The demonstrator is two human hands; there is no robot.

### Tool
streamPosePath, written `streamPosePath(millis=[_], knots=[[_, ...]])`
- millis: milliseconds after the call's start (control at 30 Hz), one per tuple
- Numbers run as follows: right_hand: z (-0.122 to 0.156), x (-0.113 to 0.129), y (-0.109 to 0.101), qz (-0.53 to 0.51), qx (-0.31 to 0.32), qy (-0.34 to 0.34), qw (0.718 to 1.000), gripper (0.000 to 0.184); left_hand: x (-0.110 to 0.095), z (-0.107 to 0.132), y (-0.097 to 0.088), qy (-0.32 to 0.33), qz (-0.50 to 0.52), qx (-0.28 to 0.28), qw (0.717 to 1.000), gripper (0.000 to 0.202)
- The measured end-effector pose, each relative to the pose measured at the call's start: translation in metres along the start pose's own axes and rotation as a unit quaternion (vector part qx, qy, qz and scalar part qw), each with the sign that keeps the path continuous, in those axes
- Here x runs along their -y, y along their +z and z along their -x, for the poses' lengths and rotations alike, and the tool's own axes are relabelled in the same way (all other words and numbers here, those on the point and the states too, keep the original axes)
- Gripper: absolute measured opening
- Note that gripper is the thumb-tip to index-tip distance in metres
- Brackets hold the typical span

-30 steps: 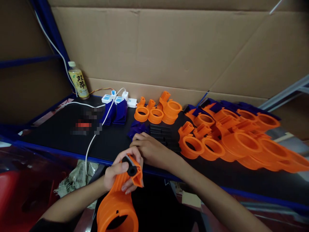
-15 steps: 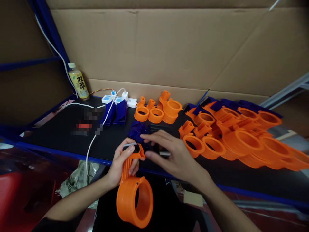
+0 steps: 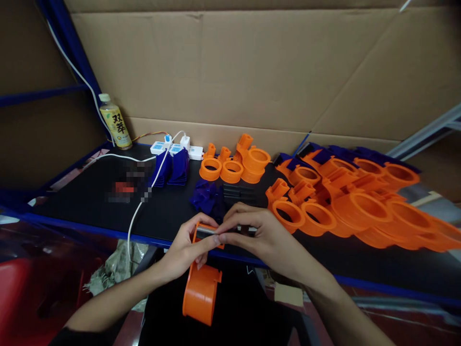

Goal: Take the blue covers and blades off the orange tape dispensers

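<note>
We have the orange ring holder (image 3: 201, 295) in front of us at the near edge of the table (image 3: 90, 197), its ring hanging low over our lap and its handle upward. Our left hand (image 3: 182, 252) wraps that handle, thumb laid across it beside a dark grey cylinder (image 3: 204, 232) seated in its top. Our right hand (image 3: 264, 230) meets it at the handle's other end, thumb and forefinger brought close together against the left thumb; the fingers hide the spot, so we cannot tell what, if anything, they pinch.

Just beyond our hands lie a heap of loose blue pieces (image 3: 206, 197) and, beside it, a row of black tubes (image 3: 239, 193). Behind these we see a small group of orange holders (image 3: 255, 161), with a larger pile (image 3: 363, 211) to the right. Left of the small group stand 2 stacks of blue blades (image 3: 179, 168), a white power strip (image 3: 196, 153) and, farther left, 1 yellow-labelled bottle (image 3: 117, 125).
</note>
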State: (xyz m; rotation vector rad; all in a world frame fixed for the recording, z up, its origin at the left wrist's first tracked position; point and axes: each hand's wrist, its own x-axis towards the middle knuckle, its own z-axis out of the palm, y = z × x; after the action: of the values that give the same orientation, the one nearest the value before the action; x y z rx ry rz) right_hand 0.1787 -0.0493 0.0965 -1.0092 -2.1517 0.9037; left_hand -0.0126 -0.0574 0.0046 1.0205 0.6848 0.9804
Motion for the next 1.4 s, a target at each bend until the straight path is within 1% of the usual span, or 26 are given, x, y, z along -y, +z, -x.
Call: streamPosePath(millis=[67, 167, 233, 300, 367, 533, 600, 700, 833, 933, 1000, 1067, 1133, 1200, 1233, 1300, 1400], knots=[[0.005, 0.0, -0.008, 0.024, -0.003, 0.012, 1.0, 0.014, -0.002, 0.0, 0.001, -0.009, 0.008, 0.011, 1.0, 0.03], [0.015, -0.004, -0.025, 0.086, -0.017, 0.04, 0.995, 0.02, -0.006, 0.0, 0.002, -0.005, 0.03, 0.002, 1.0, 0.028], [0.023, -0.011, -0.035, 0.135, -0.047, 0.054, 0.988, 0.023, -0.008, -0.001, 0.001, 0.0, 0.055, -0.011, 0.998, 0.028], [0.031, -0.021, -0.041, 0.188, -0.077, 0.058, 0.977, 0.024, -0.01, -0.003, -0.001, -0.002, 0.078, -0.014, 0.997, 0.028], [0.039, -0.034, -0.04, 0.241, -0.085, 0.048, 0.966, 0.022, -0.009, -0.005, -0.002, -0.008, 0.093, -0.01, 0.996, 0.028], [0.05, -0.062, -0.026, 0.351, -0.08, 0.033, 0.933, 0.023, -0.005, -0.01, -0.005, -0.014, 0.123, -0.003, 0.992, 0.027], [0.051, -0.068, -0.022, 0.374, -0.078, 0.031, 0.924, 0.025, -0.004, -0.011, -0.005, -0.011, 0.132, -0.002, 0.991, 0.026], [0.052, -0.073, -0.021, 0.382, -0.06, 0.023, 0.922, 0.027, -0.003, -0.011, -0.006, -0.006, 0.136, -0.001, 0.991, 0.024], [0.052, -0.067, -0.025, 0.358, -0.053, 0.009, 0.932, 0.026, -0.006, -0.01, -0.005, -0.009, 0.131, -0.001, 0.991, 0.023], [0.049, -0.051, -0.021, 0.296, -0.067, -0.027, 0.952, 0.022, -0.008, -0.009, -0.002, -0.015, 0.114, -0.003, 0.993, 0.025], [0.043, -0.036, -0.011, 0.263, -0.079, -0.066, 0.959, 0.023, -0.007, -0.008, 0.001, -0.015, 0.092, -0.001, 0.996, 0.025], [0.036, -0.023, 0.003, 0.268, -0.083, -0.107, 0.954, 0.031, -0.005, -0.007, 0.003, -0.008, 0.061, 0.003, 0.998, 0.026], [0.028, -0.015, 0.018, 0.297, -0.084, -0.142, 0.941, 0.035, -0.001, -0.005, 0.004, -0.002, 0.034, 0.008, 0.999, 0.028], [0.023, -0.012, 0.027, 0.319, -0.088, -0.169, 0.928, 0.031, 0.002, -0.004, 0.005, -0.005, 0.022, 0.013, 1.0, 0.029], [0.022, -0.012, 0.029, 0.324, -0.09, -0.178, 0.925, 0.029, 0.003, -0.004, 0.004, -0.01, 0.022, 0.015, 1.0, 0.029], [0.02, -0.011, 0.024, 0.326, -0.085, -0.187, 0.923, 0.025, 0.002, -0.004, 0.003, -0.019, 0.032, 0.014, 0.999, 0.029], [0.014, -0.014, 0.0, 0.305, -0.079, -0.175, 0.933, 0.025, -0.003, -0.005, 0.002, -0.015, 0.067, -0.003, 0.998, 0.028]])
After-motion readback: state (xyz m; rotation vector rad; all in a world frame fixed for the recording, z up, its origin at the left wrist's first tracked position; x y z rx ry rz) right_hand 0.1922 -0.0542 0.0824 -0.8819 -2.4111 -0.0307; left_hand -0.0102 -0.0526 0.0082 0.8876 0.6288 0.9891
